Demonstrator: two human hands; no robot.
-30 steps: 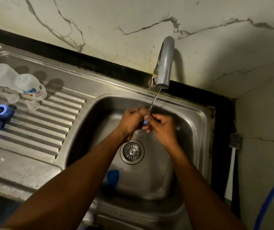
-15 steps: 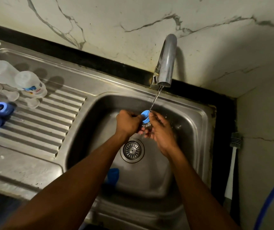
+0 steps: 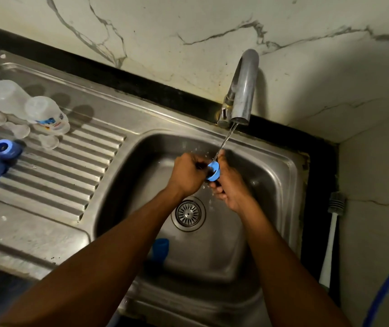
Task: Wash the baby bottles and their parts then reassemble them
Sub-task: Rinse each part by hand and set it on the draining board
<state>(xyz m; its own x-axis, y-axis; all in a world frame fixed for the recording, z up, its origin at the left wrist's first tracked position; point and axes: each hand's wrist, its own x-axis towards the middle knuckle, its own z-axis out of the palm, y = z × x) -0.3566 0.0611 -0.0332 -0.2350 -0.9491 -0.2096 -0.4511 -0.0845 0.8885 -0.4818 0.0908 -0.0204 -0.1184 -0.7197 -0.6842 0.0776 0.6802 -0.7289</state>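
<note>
Nearest the camera, two bare forearms reach forward over the front rim of a stainless-steel sink [image 3: 280, 161]. Inside its deep, rounded basin a blue cap-like piece [image 3: 159, 249] lies on the wet floor beside the left forearm, partly hidden by it, and a round slotted drain strainer [image 3: 188, 213] sits a little farther in. Above the drain the left hand [image 3: 185, 173] is curled into a fist and the right hand [image 3: 230, 185] has its fingers wrapped close; between them they grip a small blue ring [image 3: 213, 171], a round collar of smooth plastic, tilted on edge. Something dark sits at the ring's mouth by the left fist, too blurred to tell what it is. A thin stream of water [image 3: 225, 140] falls slantwise onto the ring from a curved, dull metal tap [image 3: 243, 90], throwing small drops.

Left of the basin the ribbed steel drainboard [image 3: 71, 166] holds the other parts: blue caps and a blue collar [image 3: 3, 148] at the near left edge, clear teats [image 3: 48, 140] past them, and farther back a row of clear bottles [image 3: 45, 114] standing mouth-down, one with a printed label. A white-handled brush [image 3: 329, 244] leans in the right corner. Behind everything rises a pale, grey-veined marble wall [image 3: 188, 24] above a black strip.
</note>
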